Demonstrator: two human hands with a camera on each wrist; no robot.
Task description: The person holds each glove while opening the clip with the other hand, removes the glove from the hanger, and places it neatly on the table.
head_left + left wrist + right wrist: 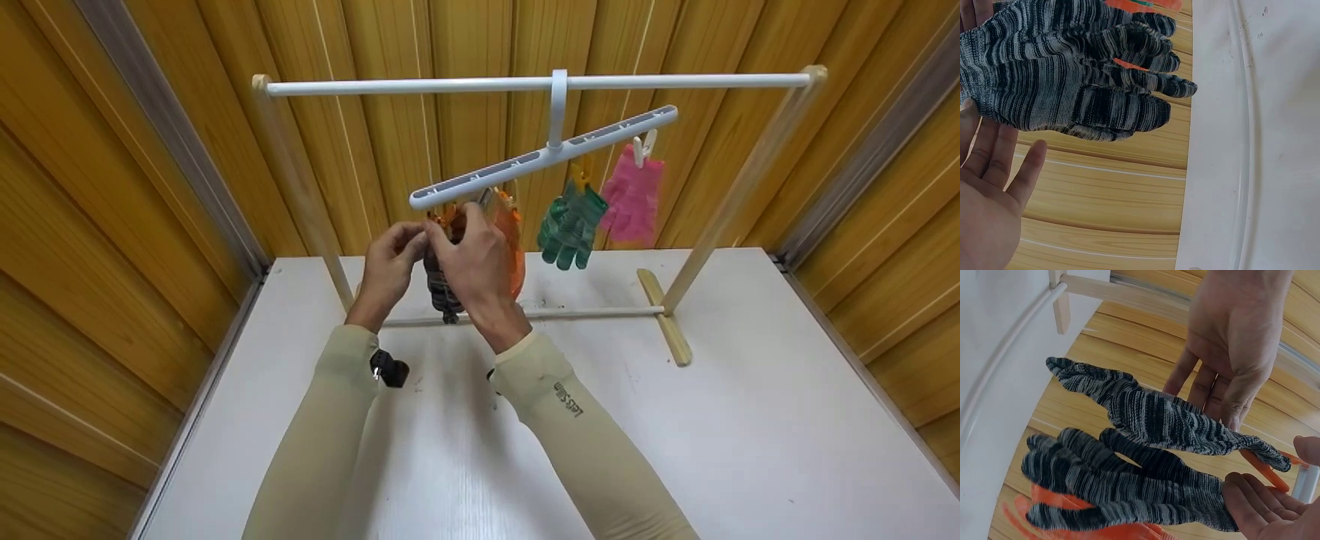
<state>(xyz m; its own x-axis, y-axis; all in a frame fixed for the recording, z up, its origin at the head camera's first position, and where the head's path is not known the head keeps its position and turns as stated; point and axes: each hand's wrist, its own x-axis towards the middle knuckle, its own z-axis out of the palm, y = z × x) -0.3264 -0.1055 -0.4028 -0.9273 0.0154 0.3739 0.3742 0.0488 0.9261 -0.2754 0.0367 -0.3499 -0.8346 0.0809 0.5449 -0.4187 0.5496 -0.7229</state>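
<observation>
A pair of black-and-grey striped knit gloves (pixel 444 289) hangs below the left end of a pale grey clip hanger (pixel 480 178). My left hand (pixel 388 266) pinches the cuff of the nearer striped glove (pixel 1168 422), with its other fingers behind the knit. At the same end my right hand (pixel 476 262) has its thumb and fingers around an orange clothespin (pixel 1266 471), its fingertips against the other striped glove (pixel 1123 484). How far the clothespin is spread is hidden. Orange gloves (pixel 516 251) hang just behind my right hand.
Green gloves (pixel 574 225) and a pink glove (pixel 634 193) hang further right, the pink one from a white clothespin (pixel 643 148). The hanger hooks over the rack's white top rail (pixel 420 85) and slants. Below, the rack's wooden foot (pixel 664 319) stands on a white table (pixel 712 450).
</observation>
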